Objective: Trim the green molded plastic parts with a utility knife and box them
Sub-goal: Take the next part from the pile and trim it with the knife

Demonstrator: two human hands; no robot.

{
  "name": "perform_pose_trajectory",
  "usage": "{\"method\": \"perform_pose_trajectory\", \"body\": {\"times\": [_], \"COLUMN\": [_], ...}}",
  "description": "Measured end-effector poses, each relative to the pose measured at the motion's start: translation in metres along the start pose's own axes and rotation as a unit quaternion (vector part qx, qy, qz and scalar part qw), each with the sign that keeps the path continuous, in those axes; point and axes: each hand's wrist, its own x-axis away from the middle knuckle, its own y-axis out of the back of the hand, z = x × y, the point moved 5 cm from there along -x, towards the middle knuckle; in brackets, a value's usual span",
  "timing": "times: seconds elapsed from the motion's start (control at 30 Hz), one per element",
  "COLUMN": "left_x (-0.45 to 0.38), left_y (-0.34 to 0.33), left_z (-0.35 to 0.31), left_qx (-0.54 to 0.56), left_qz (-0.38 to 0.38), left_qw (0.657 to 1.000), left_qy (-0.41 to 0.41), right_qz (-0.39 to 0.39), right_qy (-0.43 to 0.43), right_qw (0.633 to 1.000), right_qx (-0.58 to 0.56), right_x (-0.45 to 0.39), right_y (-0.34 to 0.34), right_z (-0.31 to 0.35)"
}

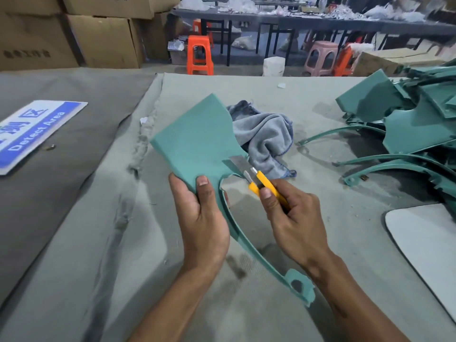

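— What do the hands hold?
— The left hand (201,223) grips the green part (197,144) at centre; the right hand (293,225) clamps the yellow knife (262,185), blade on the part's edge.
— Any writing?
— A sign (32,134) at nine o'clock reads "Detect Area".

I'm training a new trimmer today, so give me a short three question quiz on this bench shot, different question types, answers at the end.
1. True or false: the left hand holds the green part up off the table.
2. Which hand grips the yellow utility knife?
3. Multiple choice: what lies directly behind the held part? A) grey cloth B) orange stool C) blue sign

Key:
1. True.
2. The right hand, with the blade against the part's edge.
3. A, the grey cloth. The blue sign lies far left, and the untrimmed pile sits right.
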Motion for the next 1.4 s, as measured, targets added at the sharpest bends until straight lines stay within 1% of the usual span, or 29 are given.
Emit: {"method": "perform_pose_trajectory", "body": {"times": [0.07, 0.1, 0.17, 0.23, 0.3, 0.37, 0.47, 0.53, 0.63, 0.7, 0.73, 0.8, 0.87, 0.93, 1.07, 1.13, 1.23, 1.3, 1.4], "left_x": [0.0, 0.0, 0.002, 0.003, 0.001, 0.0, 0.0, 0.0, -0.002, -0.003, -0.002, -0.001, 0.0, 0.0, 0.001, 0.001, 0.002, 0.002, 0.001], "left_y": [0.004, 0.004, 0.004, 0.003, 0.004, 0.006, 0.006, 0.004, 0.006, 0.007, 0.007, 0.005, 0.004, 0.003, 0.002, 0.002, 0.002, 0.001, 0.002], "left_z": [0.0, 0.0, -0.001, -0.002, 0.002, 0.005, 0.005, 0.006, 0.011, 0.01, 0.01, 0.01, 0.011, 0.013, 0.014, 0.014, 0.015, 0.014, 0.017], "left_qx": [0.002, 0.008, 0.003, -0.022, -0.029, -0.017, -0.007, -0.013, 0.004, 0.015, 0.02, 0.018, 0.023, 0.033, 0.067, 0.078, 0.077, 0.073, 0.064], "left_qz": [-0.015, -0.017, -0.015, -0.016, -0.024, -0.034, -0.042, -0.042, -0.053, -0.053, -0.048, -0.039, -0.028, -0.018, -0.012, -0.011, -0.005, -0.005, -0.013], "left_qw": [1.0, 1.0, 1.0, 1.0, 0.999, 0.999, 0.999, 0.999, 0.998, 0.998, 0.998, 0.998, 0.998, 0.998, 0.994, 0.993, 0.991, 0.991, 0.99], "left_qy": [0.012, 0.023, 0.02, -0.008, -0.004, 0.016, 0.023, 0.019, 0.036, 0.034, 0.036, 0.041, 0.046, 0.052, 0.081, 0.093, 0.106, 0.115, 0.127], "right_qz": [-0.034, -0.034, -0.007, 0.006, -0.022, -0.044, -0.009, -0.003, -0.059, -0.072, -0.054, 0.018, 0.064, 0.066, 0.045, 0.033, 0.059, 0.07, 0.027], "right_qy": [0.007, 0.02, 0.047, 0.045, 0.026, 0.026, 0.057, 0.049, 0.026, 0.042, 0.066, 0.119, 0.136, 0.133, 0.12, 0.113, 0.121, 0.118, 0.115], "right_qw": [0.999, 0.999, 0.999, 0.999, 0.998, 0.998, 0.998, 0.997, 0.995, 0.994, 0.995, 0.992, 0.988, 0.988, 0.989, 0.991, 0.99, 0.989, 0.988], "right_qx": [0.009, 0.006, 0.002, 0.02, 0.045, 0.046, 0.036, 0.057, 0.081, 0.069, 0.058, 0.034, 0.033, 0.047, 0.075, 0.064, 0.047, 0.061, 0.104], "right_x": [0.0, 0.001, 0.004, 0.006, 0.005, 0.004, 0.006, 0.007, 0.005, 0.003, 0.003, 0.003, 0.004, 0.004, 0.002, 0.0, 0.0, 0.0, 0.0], "right_y": [0.003, 0.003, -0.002, -0.007, -0.006, -0.002, -0.005, -0.009, -0.002, 0.007, 0.01, 0.009, 0.005, 0.003, 0.008, 0.012, 0.01, 0.007, 0.009], "right_z": [0.003, 0.006, 0.013, 0.014, 0.012, 0.013, 0.019, 0.019, 0.014, 0.012, 0.012, 0.015, 0.016, 0.014, 0.007, 0.006, 0.006, 0.005, 0.008]}}
